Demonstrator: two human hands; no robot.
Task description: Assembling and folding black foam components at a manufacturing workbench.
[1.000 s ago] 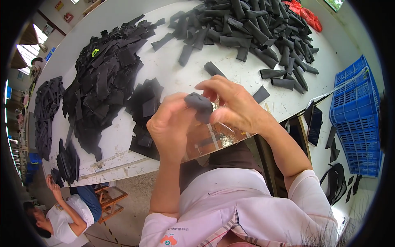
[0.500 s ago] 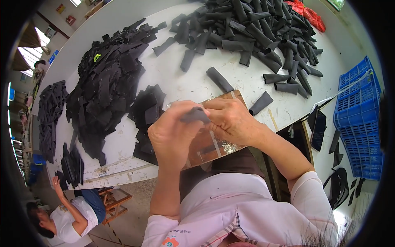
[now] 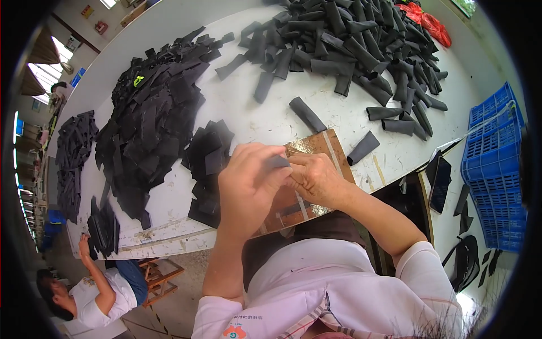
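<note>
My left hand [image 3: 248,183] and my right hand [image 3: 318,179] meet over a brown wooden board [image 3: 336,151] at the table's near edge. Both are closed on a dark grey fabric piece [image 3: 276,163], mostly hidden by the fingers. The left fingers wrap round it, while the right fingertips pinch at its side. Beyond the board lie two rolled dark fabric tubes, one straight ahead [image 3: 307,114] and one to the right [image 3: 363,148]. Just left of my left hand is a small stack of flat black pieces [image 3: 214,155].
A large heap of flat black pieces [image 3: 149,118] covers the left of the white table [image 3: 254,124]. Many dark tubes [image 3: 350,45] are piled at the far side, near a red plastic bag [image 3: 432,27]. Blue crates [image 3: 491,169] stand right; a co-worker [image 3: 99,288] sits lower left.
Less of the fabric piece shows between my fingers now. My left hand has turned slightly and moved a little right. The whole view has shifted slightly.
</note>
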